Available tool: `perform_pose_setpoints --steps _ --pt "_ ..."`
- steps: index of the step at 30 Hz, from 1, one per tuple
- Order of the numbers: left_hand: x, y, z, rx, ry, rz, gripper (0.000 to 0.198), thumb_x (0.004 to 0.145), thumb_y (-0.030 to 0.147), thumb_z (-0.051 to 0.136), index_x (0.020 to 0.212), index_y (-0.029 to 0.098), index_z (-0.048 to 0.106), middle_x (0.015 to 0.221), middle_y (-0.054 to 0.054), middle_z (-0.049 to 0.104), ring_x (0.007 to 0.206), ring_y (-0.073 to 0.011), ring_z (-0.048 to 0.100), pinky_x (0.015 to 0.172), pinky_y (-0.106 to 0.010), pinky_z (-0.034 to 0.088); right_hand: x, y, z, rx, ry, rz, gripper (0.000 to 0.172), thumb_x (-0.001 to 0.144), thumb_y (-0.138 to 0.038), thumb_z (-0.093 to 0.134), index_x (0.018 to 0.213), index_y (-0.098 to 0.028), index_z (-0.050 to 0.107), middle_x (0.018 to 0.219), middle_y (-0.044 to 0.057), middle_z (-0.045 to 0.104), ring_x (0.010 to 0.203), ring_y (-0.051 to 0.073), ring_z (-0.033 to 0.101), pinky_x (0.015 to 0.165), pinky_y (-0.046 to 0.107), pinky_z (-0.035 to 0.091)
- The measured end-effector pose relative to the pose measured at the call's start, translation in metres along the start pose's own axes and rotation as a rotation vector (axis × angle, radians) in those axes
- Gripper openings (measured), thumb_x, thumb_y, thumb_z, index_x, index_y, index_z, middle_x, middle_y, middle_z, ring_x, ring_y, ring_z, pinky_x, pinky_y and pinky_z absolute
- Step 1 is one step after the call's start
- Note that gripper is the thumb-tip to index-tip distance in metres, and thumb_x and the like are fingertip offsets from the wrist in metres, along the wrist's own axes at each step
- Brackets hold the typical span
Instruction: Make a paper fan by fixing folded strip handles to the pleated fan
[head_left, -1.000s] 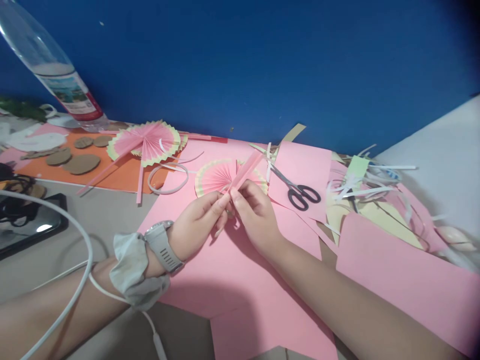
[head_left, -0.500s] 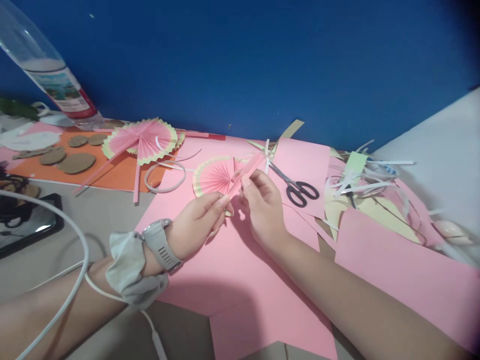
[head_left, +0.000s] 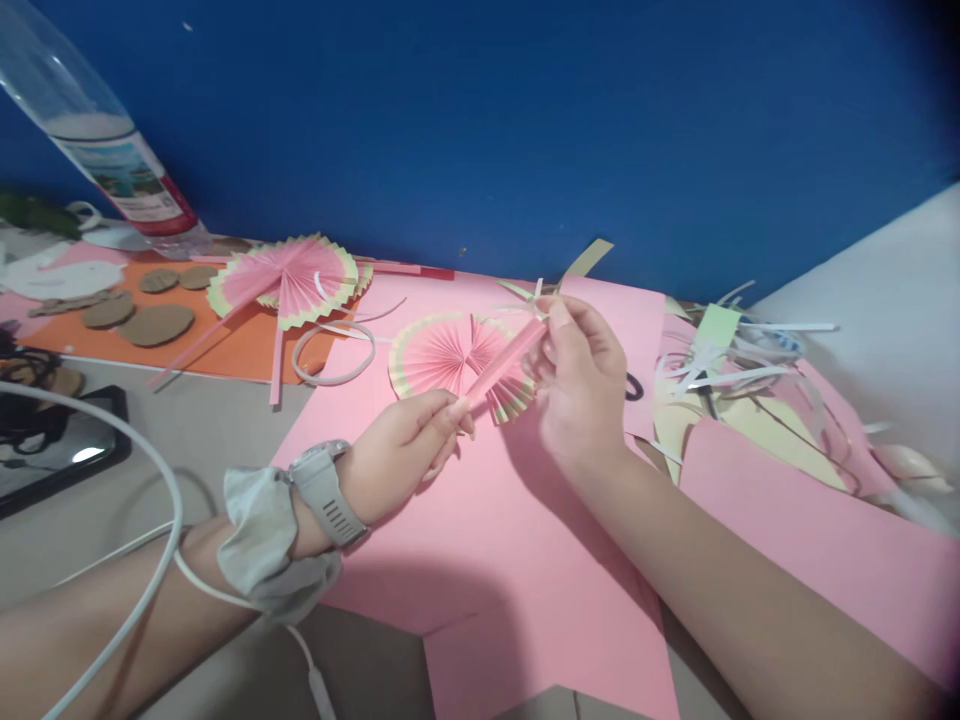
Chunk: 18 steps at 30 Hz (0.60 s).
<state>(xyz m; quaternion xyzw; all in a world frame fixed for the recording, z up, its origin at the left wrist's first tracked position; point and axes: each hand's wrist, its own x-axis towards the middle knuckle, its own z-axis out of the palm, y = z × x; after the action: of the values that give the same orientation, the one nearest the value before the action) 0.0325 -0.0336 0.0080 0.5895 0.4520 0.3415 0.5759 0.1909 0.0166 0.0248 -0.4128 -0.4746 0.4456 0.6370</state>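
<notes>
Pinching the lower end of a folded pink paper strip [head_left: 501, 362] between thumb and fingertips, the left hand [head_left: 397, 450] sits just left of the frame's centre, closed tight on the paper. The right hand [head_left: 581, 390], a little right of centre and higher in the frame, grips the strip's upper end with thumb and forefinger closed on it, the other fingers curled in. The strip runs aslant between the two hands, rising from lower left to upper right, held above the tabletop.

Right behind it in the picture lies a pleated pink fan [head_left: 439, 352] with a yellow-green rim, resting on a large pink sheet [head_left: 480, 520] (which fills most of the lower middle of the frame). A second, bigger fan [head_left: 281, 275] lies toward the upper left on an orange sheet [head_left: 225, 352], near some brown cardboard discs [head_left: 156, 325]. One black scissor handle [head_left: 637, 386] peeks out at the right edge of the right hand. A clear bottle [head_left: 112, 150] shows in the upper left corner, and paper scraps [head_left: 739, 350] are heaped at the right. A grey watch [head_left: 324, 492] and a scrunchie [head_left: 262, 545] circle the left wrist.
</notes>
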Motion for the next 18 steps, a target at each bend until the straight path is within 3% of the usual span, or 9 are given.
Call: perform_pose_setpoints --steps 3,5,7,10,14,18 --pt "0.001 0.0 0.001 -0.041 0.024 0.014 0.035 0.096 0.043 0.035 0.079 0.017 0.052 0.042 0.01 0.035 0.034 -0.0057 0.037 0.045 -0.019 0.036 -0.002 0.003 0.0 0.075 -0.009 0.031 0.017 0.091 -0.037 0.052 0.091 -0.022 0.059 0.062 -0.005 0.032 0.046 0.008 0.027 0.042 0.023 0.022" --pt "0.001 0.0 0.002 -0.061 0.047 0.041 0.034 0.096 0.042 0.035 0.08 0.017 0.051 0.043 0.01 0.036 0.035 -0.0057 0.039 0.051 -0.021 0.042 -0.008 0.007 0.001 0.044 -0.076 0.082 0.021 0.09 -0.041 0.054 0.083 -0.021 0.055 0.06 -0.005 0.034 0.045 0.008 0.03 0.04 0.022 0.024" --pt "0.001 0.001 0.002 -0.078 0.047 0.057 0.034 0.096 0.041 0.035 0.079 0.017 0.052 0.045 0.009 0.038 0.037 -0.0063 0.041 0.056 -0.023 0.045 -0.015 0.01 0.003 -0.048 -0.165 0.122 0.027 0.089 -0.042 0.057 0.073 -0.02 0.05 0.056 -0.006 0.035 0.043 0.007 0.032 0.039 0.022 0.027" --pt "0.001 0.002 0.002 -0.151 0.027 0.06 0.036 0.096 0.042 0.033 0.081 0.016 0.052 0.051 0.006 0.046 0.043 -0.009 0.047 0.051 -0.024 0.045 -0.024 0.012 0.006 -0.131 -0.312 0.136 0.028 0.091 -0.041 0.054 0.074 -0.019 0.048 0.055 -0.006 0.041 0.043 0.006 0.04 0.042 0.02 0.034" --pt "0.001 0.003 0.001 -0.186 0.023 0.067 0.04 0.096 0.044 0.03 0.074 0.017 0.05 0.056 0.001 0.052 0.048 -0.0109 0.05 0.049 -0.024 0.045 -0.03 0.012 0.01 -0.042 -0.548 0.242 0.028 0.092 -0.043 0.051 0.078 -0.019 0.045 0.05 -0.008 0.047 0.041 0.008 0.05 0.042 0.019 0.039" --pt "0.001 0.002 0.001 -0.154 0.031 0.053 0.039 0.096 0.045 0.031 0.075 0.018 0.049 0.049 0.004 0.046 0.042 -0.0094 0.044 0.044 -0.022 0.04 -0.031 0.013 0.012 0.002 -0.541 0.25 0.028 0.093 -0.041 0.05 0.076 -0.019 0.046 0.053 -0.008 0.047 0.04 0.006 0.048 0.042 0.018 0.037"
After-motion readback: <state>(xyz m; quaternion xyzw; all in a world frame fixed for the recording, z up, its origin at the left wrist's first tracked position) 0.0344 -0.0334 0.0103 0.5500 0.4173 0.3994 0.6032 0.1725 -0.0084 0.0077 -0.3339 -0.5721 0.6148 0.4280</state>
